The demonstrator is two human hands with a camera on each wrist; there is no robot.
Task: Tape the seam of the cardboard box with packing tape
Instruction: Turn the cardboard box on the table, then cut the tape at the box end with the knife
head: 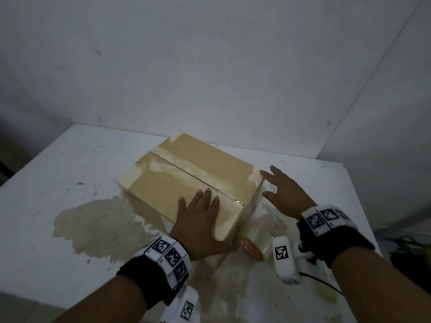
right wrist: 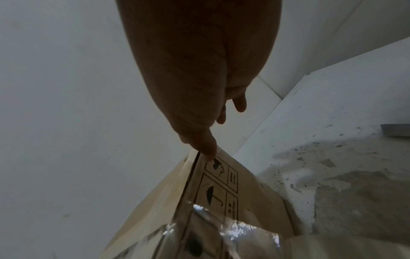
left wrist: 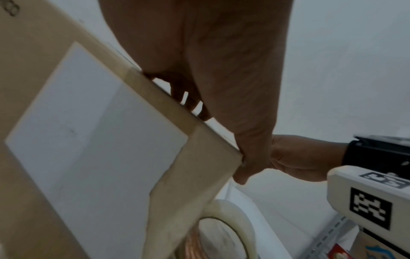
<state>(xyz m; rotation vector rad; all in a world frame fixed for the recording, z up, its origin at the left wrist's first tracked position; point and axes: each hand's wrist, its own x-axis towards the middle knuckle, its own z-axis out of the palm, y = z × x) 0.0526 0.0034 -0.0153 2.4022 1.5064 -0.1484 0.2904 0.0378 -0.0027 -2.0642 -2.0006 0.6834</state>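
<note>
A brown cardboard box (head: 186,178) sits on the white table, its top seam (head: 186,173) running from far left to near right under pale tape traces. My left hand (head: 200,213) lies flat on the near end of the top, fingers straight, with the thumb (left wrist: 250,157) down over the corner. My right hand (head: 282,192) is open with spread fingers beside the box's right corner, and one fingertip (right wrist: 208,150) touches the printed side. A roll of clear packing tape (head: 254,238) lies against the near corner. A shiny strip (right wrist: 221,231) runs up the box's end.
The table (head: 70,183) has large dried stains left of and in front of the box. White walls stand close behind and to the right. The table's right edge (head: 363,206) is near my right wrist. A grey tray (right wrist: 397,129) shows at the far right.
</note>
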